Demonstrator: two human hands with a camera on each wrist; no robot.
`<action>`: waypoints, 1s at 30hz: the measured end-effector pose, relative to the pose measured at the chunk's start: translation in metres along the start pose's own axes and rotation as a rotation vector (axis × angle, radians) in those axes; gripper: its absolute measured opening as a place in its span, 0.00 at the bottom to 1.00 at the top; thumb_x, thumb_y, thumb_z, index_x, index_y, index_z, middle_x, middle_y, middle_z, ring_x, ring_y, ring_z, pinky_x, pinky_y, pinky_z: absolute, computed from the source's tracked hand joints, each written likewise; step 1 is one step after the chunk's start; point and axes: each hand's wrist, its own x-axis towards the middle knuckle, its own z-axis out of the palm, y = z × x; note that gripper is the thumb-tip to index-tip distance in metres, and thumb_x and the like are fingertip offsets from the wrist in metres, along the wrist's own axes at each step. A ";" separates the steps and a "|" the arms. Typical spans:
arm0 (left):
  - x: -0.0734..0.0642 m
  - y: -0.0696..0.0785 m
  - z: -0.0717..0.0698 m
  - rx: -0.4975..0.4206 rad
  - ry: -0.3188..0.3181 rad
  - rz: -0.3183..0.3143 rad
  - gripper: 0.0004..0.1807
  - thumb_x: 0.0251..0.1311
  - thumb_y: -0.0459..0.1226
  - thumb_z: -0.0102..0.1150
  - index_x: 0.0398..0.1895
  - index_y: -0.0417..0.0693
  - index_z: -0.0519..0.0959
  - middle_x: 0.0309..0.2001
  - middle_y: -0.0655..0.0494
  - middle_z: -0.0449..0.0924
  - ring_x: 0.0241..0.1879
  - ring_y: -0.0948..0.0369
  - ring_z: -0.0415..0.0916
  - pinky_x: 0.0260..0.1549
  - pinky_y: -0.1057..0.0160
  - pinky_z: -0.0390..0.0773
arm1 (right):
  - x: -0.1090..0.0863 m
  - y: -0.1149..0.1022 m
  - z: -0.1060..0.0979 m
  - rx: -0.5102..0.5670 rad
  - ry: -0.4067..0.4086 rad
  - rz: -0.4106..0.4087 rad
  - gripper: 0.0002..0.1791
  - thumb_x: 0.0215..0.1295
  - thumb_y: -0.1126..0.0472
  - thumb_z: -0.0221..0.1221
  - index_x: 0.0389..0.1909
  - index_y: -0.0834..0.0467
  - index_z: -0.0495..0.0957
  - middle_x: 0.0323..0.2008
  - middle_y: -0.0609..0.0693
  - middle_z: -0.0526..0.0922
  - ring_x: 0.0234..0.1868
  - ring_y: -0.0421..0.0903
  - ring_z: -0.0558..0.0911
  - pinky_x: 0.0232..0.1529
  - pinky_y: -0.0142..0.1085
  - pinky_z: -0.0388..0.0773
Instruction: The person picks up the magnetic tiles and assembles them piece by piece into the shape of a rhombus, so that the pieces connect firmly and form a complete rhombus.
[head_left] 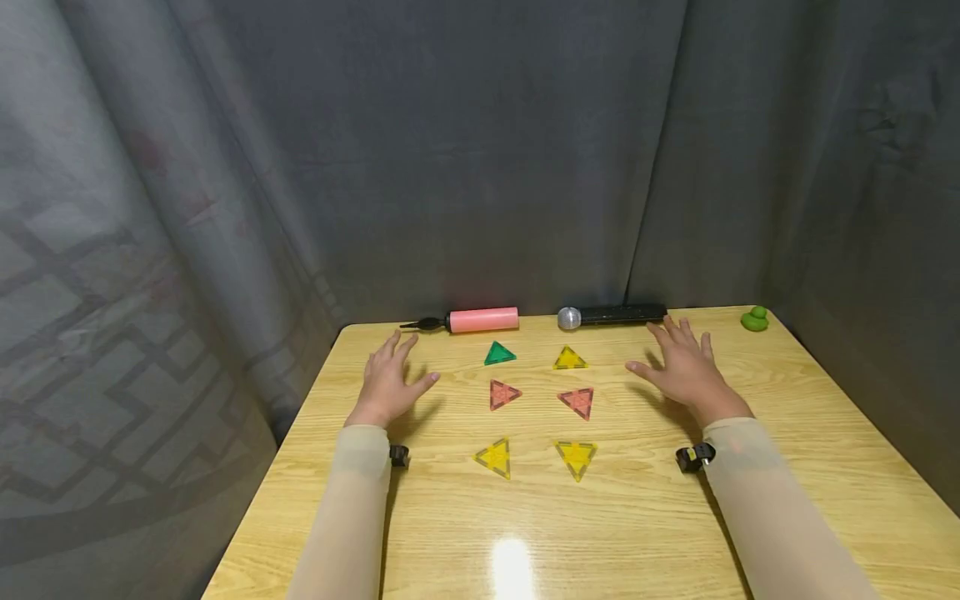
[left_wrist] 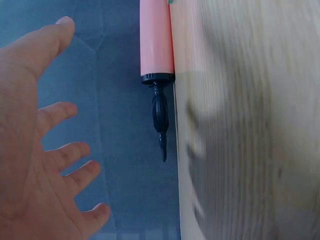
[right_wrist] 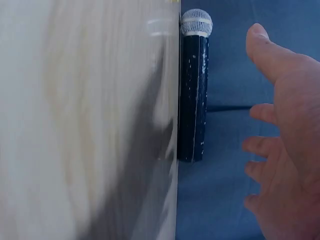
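My left hand [head_left: 387, 382] hovers over the left part of the table with fingers spread and nothing in it. Beyond its fingertips lies a pink hand pump [head_left: 483, 320] with a black nozzle, also in the left wrist view. My right hand [head_left: 686, 371] is spread over the right part, holding nothing, its fingertips close to the black handle of a microphone [head_left: 618, 315]. Between the hands lie flat triangular tiles: a green tile [head_left: 498, 354], a yellow tile [head_left: 570, 359], two red tiles [head_left: 504, 395] [head_left: 579, 402], and two more yellow tiles [head_left: 495, 457] [head_left: 576, 458] nearer me.
A small green toy [head_left: 754, 319] sits at the table's back right corner. Grey curtains [head_left: 480, 150] hang behind and on both sides of the wooden table [head_left: 450, 533]. Black wrist cameras [head_left: 696, 457] are strapped to both wrists.
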 end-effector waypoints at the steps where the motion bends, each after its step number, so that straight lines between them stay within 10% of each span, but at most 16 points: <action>1: 0.000 0.001 0.000 -0.011 -0.005 0.000 0.48 0.66 0.63 0.64 0.83 0.54 0.60 0.83 0.43 0.47 0.80 0.39 0.47 0.76 0.33 0.43 | 0.001 -0.002 0.000 0.008 -0.006 -0.001 0.56 0.69 0.30 0.61 0.82 0.65 0.54 0.80 0.74 0.45 0.81 0.71 0.37 0.73 0.70 0.22; 30: 0.000 0.042 0.024 -0.159 -0.209 0.055 0.37 0.67 0.54 0.70 0.77 0.58 0.71 0.76 0.55 0.67 0.75 0.49 0.64 0.71 0.45 0.67 | 0.040 -0.051 0.019 0.098 -0.105 -0.161 0.40 0.75 0.46 0.63 0.78 0.63 0.63 0.77 0.67 0.62 0.76 0.70 0.60 0.74 0.68 0.50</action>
